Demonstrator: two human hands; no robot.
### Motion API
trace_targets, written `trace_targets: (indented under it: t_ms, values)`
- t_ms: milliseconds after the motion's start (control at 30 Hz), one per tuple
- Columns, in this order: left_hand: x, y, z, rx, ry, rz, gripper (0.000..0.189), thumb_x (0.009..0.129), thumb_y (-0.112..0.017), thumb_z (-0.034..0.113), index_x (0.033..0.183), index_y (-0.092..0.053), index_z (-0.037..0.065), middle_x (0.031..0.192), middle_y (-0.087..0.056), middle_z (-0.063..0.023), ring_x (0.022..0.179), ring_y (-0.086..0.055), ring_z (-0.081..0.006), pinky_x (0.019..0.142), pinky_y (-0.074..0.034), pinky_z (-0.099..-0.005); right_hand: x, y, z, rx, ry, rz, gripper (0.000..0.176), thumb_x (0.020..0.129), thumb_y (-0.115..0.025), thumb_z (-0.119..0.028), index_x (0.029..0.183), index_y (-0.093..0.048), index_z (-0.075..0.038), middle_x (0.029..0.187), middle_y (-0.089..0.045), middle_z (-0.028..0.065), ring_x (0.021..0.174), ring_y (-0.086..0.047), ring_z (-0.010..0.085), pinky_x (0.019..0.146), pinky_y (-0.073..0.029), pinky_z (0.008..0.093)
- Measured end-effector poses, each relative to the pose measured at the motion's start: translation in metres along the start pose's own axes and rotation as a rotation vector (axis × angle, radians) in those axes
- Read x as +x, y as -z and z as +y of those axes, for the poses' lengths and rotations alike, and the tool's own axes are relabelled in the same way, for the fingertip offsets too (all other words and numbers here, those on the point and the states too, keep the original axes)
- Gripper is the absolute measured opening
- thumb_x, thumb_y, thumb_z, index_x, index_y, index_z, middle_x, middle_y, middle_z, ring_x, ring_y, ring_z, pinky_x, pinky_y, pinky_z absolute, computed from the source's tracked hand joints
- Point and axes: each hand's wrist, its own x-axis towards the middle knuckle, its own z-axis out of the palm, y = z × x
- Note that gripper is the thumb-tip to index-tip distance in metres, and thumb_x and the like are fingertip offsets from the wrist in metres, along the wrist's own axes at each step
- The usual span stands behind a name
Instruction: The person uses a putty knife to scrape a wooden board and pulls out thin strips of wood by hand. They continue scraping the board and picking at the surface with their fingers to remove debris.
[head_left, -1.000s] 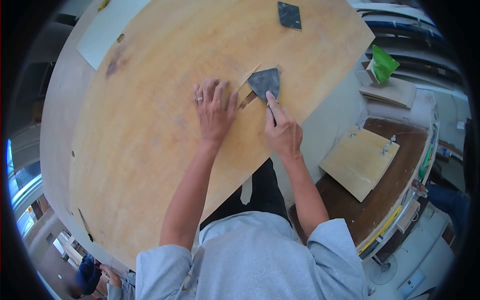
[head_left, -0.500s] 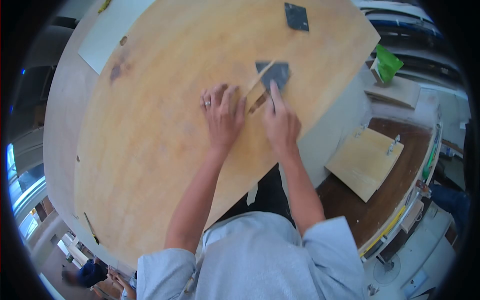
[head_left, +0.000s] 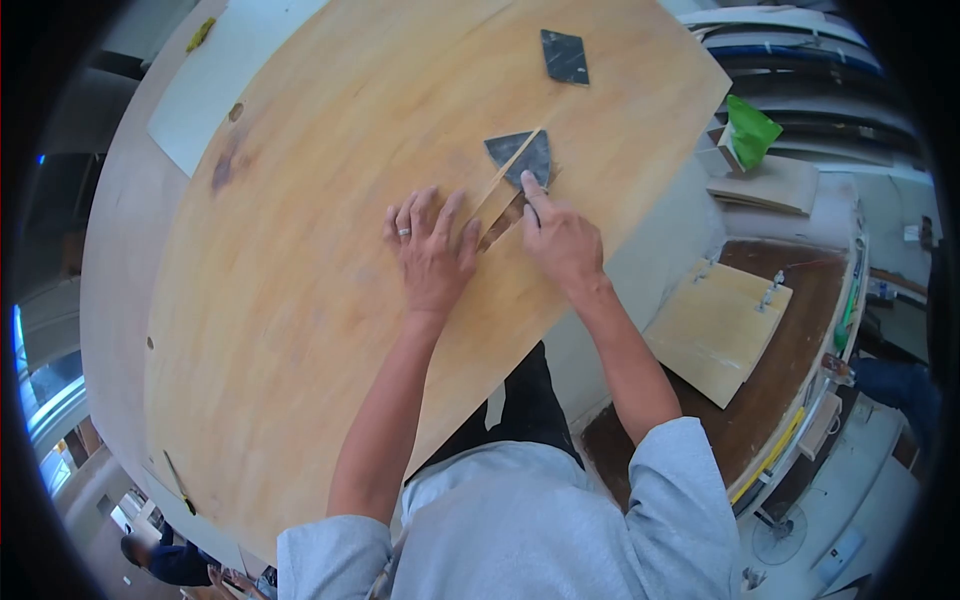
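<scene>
A large, pale wooden panel [head_left: 300,300] lies under both hands. My left hand [head_left: 430,255] rests on it with fingers spread, beside a thin wood strip [head_left: 512,168] that is lifted at its far end. My right hand [head_left: 562,235] grips a dark scraper [head_left: 530,155], index finger stretched along it. The scraper's wide blade lies under the strip's raised end. Between the hands a narrow dark brown gap [head_left: 502,222] shows in the panel's surface. Farther up lies a second dark flat plate [head_left: 565,57], untouched.
A yellow-handled cutter [head_left: 180,483] lies at the panel's lower left. On the right are a hinged board [head_left: 715,325] on a brown surface, a green piece [head_left: 752,132] and stacked boards [head_left: 765,186]. Another person [head_left: 175,562] is at the lower left.
The view has shifted, moving the panel and loose plate left and down. My right hand and the scraper have moved slightly along the strip, while my left hand remains flat beside it.
</scene>
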Motion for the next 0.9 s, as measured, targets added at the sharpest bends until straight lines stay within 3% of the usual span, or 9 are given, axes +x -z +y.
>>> trace_targets:
  t_ms: [167,267,433,567,767,900]
  values:
    - [0.005,-0.008,0.007,0.021,0.006,0.020,0.041,0.094,-0.082,0.036,0.132,-0.077,0.019,0.138,-0.064,-0.0074,0.135,-0.057,-0.0296,0.128,-0.026,-0.0567,-0.007,-0.015,0.002,0.012,0.039,0.097,0.055,0.106,-0.061,-0.029,0.160,-0.057,-0.022,0.091,-0.073,0.0227,0.075,-0.075,0.0444,0.071,-0.062,0.0551]
    - [0.019,-0.021,0.015,-0.019,-0.024,0.045,0.035,0.094,-0.083,0.036,0.124,-0.079,0.018,0.131,-0.069,-0.0057,0.127,-0.060,-0.0291,0.126,-0.028,-0.0562,-0.008,-0.020,0.003,0.068,-0.010,0.092,0.054,0.107,-0.063,-0.032,0.160,-0.058,-0.027,0.092,-0.073,0.0200,0.082,-0.074,0.0444,0.074,-0.061,0.0558]
    - [0.031,-0.041,0.027,-0.073,0.002,0.072,0.019,0.096,-0.082,0.027,0.111,-0.081,0.016,0.119,-0.072,-0.0048,0.121,-0.062,-0.0290,0.124,-0.031,-0.0546,-0.011,-0.021,0.007,0.123,0.022,0.105,0.054,0.106,-0.064,-0.029,0.159,-0.059,-0.027,0.090,-0.072,0.0189,0.078,-0.073,0.0439,0.071,-0.060,0.0559]
    - [0.036,-0.051,0.033,-0.162,0.055,0.113,0.014,0.095,-0.080,0.020,0.105,-0.077,0.012,0.123,-0.067,-0.0071,0.127,-0.058,-0.0310,0.126,-0.028,-0.0572,-0.011,-0.023,0.008,0.110,0.043,0.144,0.056,0.104,-0.065,-0.025,0.159,-0.059,-0.022,0.088,-0.068,0.0179,0.069,-0.072,0.0412,0.063,-0.061,0.0532]
    - [0.043,-0.049,0.032,-0.146,0.104,0.078,0.010,0.094,-0.081,0.017,0.101,-0.077,0.011,0.131,-0.060,-0.0104,0.136,-0.047,-0.0359,0.123,-0.028,-0.0542,-0.029,-0.026,0.000,0.164,-0.055,0.234,0.051,0.104,-0.065,-0.023,0.155,-0.065,-0.023,0.083,-0.067,0.0127,0.066,-0.071,0.0384,0.060,-0.059,0.0523]
    - [0.046,-0.046,0.035,-0.158,0.134,0.059,0.013,0.092,-0.081,0.018,0.101,-0.076,0.009,0.132,-0.059,-0.0099,0.138,-0.049,-0.0338,0.128,-0.023,-0.0567,-0.032,-0.020,0.000,0.184,-0.116,0.194,0.050,0.104,-0.065,-0.023,0.154,-0.066,-0.025,0.086,-0.072,0.0138,0.073,-0.072,0.0407,0.065,-0.059,0.0520]
